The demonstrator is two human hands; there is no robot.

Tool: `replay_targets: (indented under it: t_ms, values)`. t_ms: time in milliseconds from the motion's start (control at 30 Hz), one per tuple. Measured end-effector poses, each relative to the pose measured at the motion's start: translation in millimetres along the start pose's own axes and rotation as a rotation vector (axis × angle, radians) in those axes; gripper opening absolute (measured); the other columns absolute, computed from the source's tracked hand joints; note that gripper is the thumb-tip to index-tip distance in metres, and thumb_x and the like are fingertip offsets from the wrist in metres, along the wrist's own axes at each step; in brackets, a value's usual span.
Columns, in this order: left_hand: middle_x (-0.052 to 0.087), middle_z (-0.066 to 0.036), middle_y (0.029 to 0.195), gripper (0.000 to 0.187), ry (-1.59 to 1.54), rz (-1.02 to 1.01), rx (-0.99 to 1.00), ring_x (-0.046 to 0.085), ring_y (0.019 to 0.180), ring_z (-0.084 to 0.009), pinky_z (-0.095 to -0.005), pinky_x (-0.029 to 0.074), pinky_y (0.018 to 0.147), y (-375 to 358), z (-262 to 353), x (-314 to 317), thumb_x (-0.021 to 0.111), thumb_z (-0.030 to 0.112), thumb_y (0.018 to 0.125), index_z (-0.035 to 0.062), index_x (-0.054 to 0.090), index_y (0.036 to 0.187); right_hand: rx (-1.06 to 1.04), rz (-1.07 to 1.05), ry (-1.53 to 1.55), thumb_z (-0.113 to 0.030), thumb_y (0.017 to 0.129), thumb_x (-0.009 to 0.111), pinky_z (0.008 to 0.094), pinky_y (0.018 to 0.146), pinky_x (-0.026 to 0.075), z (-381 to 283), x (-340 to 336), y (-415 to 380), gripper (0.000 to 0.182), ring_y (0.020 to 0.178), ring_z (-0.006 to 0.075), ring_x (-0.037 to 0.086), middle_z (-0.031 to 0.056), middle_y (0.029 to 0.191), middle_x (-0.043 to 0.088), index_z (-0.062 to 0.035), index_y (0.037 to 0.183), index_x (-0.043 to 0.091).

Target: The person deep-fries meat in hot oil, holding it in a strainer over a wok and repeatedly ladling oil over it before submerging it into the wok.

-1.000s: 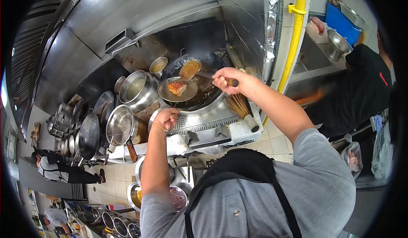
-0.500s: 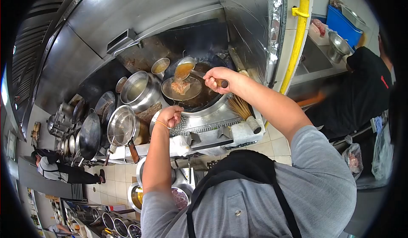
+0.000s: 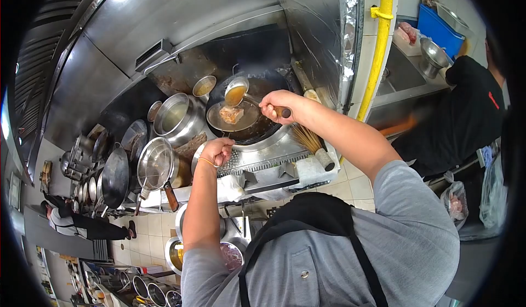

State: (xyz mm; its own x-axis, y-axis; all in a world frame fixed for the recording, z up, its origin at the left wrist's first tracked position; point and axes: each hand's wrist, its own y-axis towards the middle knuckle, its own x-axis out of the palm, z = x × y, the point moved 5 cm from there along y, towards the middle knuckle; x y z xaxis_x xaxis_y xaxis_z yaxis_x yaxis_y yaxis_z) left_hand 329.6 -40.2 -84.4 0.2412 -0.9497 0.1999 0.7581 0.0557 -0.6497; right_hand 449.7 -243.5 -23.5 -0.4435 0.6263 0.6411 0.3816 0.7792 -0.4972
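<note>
My right hand (image 3: 276, 107) is closed round the wooden handle of a ladle (image 3: 237, 89). Brown liquid fills the ladle's bowl, which is tilted over a round, flat mesh strainer (image 3: 216, 119). A pale brown chunk of food (image 3: 232, 115) rests on the mesh. Fingers curled, my left hand (image 3: 219, 152) grips the strainer by its near side; its handle is mostly hidden in the fist. Beneath both tools is a large dark wok (image 3: 271, 90) with dark liquid in it.
Left of the wok stand a steel pot (image 3: 174, 115), a small ladle-like bowl (image 3: 204, 85) and another mesh strainer (image 3: 155, 161) on a pot. A bamboo brush (image 3: 315, 147) lies at right. A co-worker in black (image 3: 460, 120) is at far right; another person (image 3: 82, 222) is far left.
The food on the strainer now looks more compact and block-like. The ladle has stayed over the strainer, with its bowl tilted. Both hands keep nearly the same place.
</note>
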Motion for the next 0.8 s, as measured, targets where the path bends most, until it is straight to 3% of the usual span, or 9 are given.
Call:
replay_targets:
  t_ms: [67,800]
  values:
    - [0.036,0.005,0.047,0.024,-0.026,0.074,-0.038,0.035,0.037,-0.0060,-0.0215,0.031,0.037,0,-1,0,0.052,0.004,0.086,0.0124,0.042,0.066,-0.001,-0.004,-0.010,-0.003,0.085,0.047,0.0160,0.035,0.038,1,1,-3,0.018,0.040,0.0049,0.044,-0.0018,0.054,0.044,-0.0060,0.069,0.039]
    - [0.037,0.005,0.050,0.023,-0.102,0.039,-0.038,0.035,0.038,-0.0039,-0.0174,0.033,0.034,2,4,4,0.050,0.002,0.086,0.0109,0.041,0.067,-0.048,0.140,-0.191,-0.002,0.082,0.052,0.0195,0.031,0.036,16,-1,-16,0.018,0.041,0.0087,0.045,0.0034,0.053,0.046,-0.0017,0.065,0.046]
